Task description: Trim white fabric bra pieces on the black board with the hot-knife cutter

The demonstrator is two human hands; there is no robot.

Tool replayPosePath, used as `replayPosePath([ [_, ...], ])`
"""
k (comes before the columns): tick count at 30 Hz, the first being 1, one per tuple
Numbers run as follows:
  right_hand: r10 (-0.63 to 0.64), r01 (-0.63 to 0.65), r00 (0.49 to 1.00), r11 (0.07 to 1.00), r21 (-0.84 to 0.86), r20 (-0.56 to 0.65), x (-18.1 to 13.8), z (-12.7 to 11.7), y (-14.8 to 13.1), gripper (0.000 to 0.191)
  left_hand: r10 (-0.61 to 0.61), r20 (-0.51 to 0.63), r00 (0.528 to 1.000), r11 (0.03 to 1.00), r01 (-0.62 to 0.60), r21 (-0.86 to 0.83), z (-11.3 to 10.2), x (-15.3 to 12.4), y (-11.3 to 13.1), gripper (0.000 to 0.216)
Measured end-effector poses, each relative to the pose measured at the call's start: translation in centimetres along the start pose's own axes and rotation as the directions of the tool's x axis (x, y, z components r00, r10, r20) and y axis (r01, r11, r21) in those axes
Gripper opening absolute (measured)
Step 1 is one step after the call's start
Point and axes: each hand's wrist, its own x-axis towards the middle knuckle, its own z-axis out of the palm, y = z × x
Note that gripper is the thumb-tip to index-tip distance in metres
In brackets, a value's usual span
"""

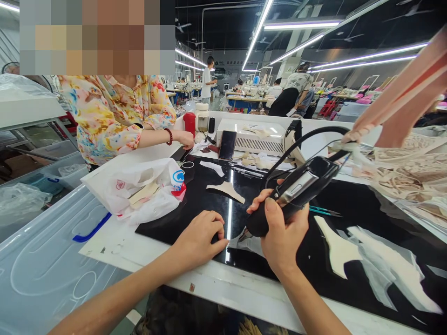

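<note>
My right hand (281, 232) is wrapped round the handle of a black corded cutting tool (296, 188), whose tip points down at a small pale fabric piece (244, 239) on the glossy black work surface (195, 204). My left hand (200, 237) rests on the black surface with its fingers curled under, pressing at the edge of that piece. Other cut beige pieces (226, 190) lie further out on the surface, and larger ones (337, 249) lie to the right.
A white plastic bag (139, 188) lies left of my hands. A person in a floral shirt (115, 114) works across the table. A phone (227, 145), a red cup (189, 123), scissors (323, 211) and a beige lace pile (408, 174) lie about.
</note>
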Motion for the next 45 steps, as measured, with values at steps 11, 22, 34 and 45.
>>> replayPosePath([
  [11,0.04,-0.044,0.998,0.996,0.078,0.045,-1.2,1.3,-0.2,0.026,0.058,-0.034,0.998,0.998,-0.058,0.003,0.4,0.0,-0.8,0.017],
  [22,0.03,-0.032,0.999,0.998,0.057,0.039,-1.3,1.3,0.1,0.026,-0.003,-0.112,0.994,1.0,0.003,-0.002,-0.6,-0.6,-0.9,0.008],
  [34,0.014,-0.017,0.999,0.998,0.063,0.045,-1.3,1.2,0.2,0.024,0.489,-0.096,0.867,0.813,-0.414,0.409,0.8,-2.9,-1.0,0.021],
  [45,0.064,-0.065,0.998,0.995,0.069,0.024,-1.4,1.3,0.0,0.029,0.443,-0.072,0.894,0.83,-0.378,0.41,0.5,-3.1,-1.0,0.022],
])
